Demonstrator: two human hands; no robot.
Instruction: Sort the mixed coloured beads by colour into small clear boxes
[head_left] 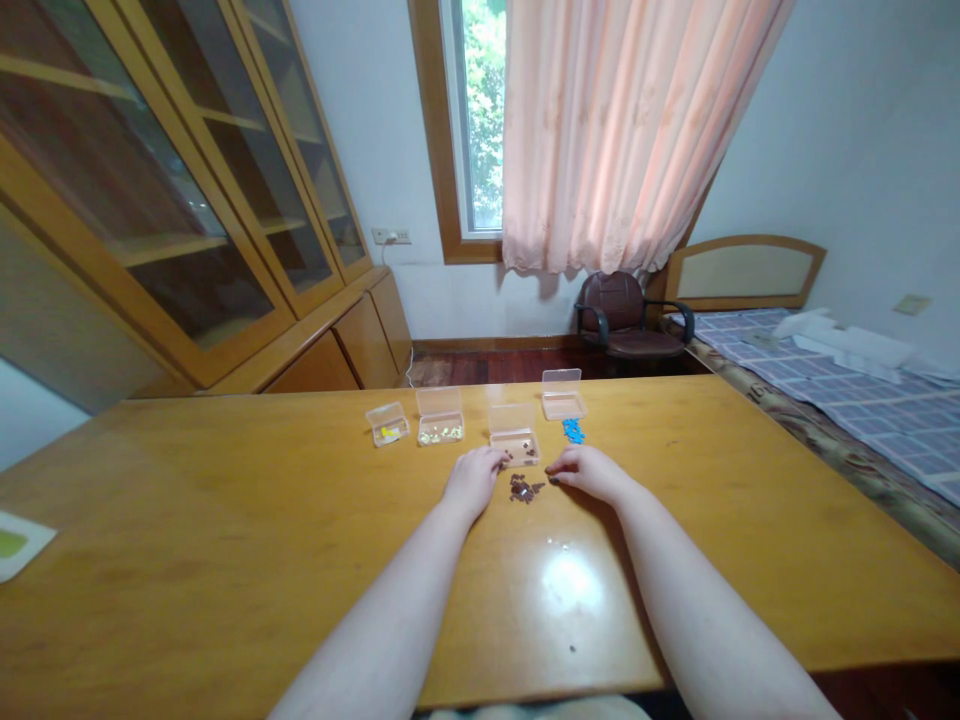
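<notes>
My left hand [474,482] rests by the left front corner of an open clear plastic box [514,462]. Its fingers are drawn together at the box; what they hold, if anything, is too small to make out. A few small brown pieces lie inside that box. In front of it, a loose pile of small brown pieces [523,490] lies on the table. To the right of the pile is my right hand [591,472], its thumb and fingers pinched around what looks like a small brown piece [548,474]. Small blue pieces [573,431] lie just beyond it.
The wooden table [262,540] also holds an open box with yellow pieces [388,433], one with pale pieces [441,430], and another open clear box [564,402] behind the blue pieces. Beyond the table stand a chair [622,310] and a bed [825,370].
</notes>
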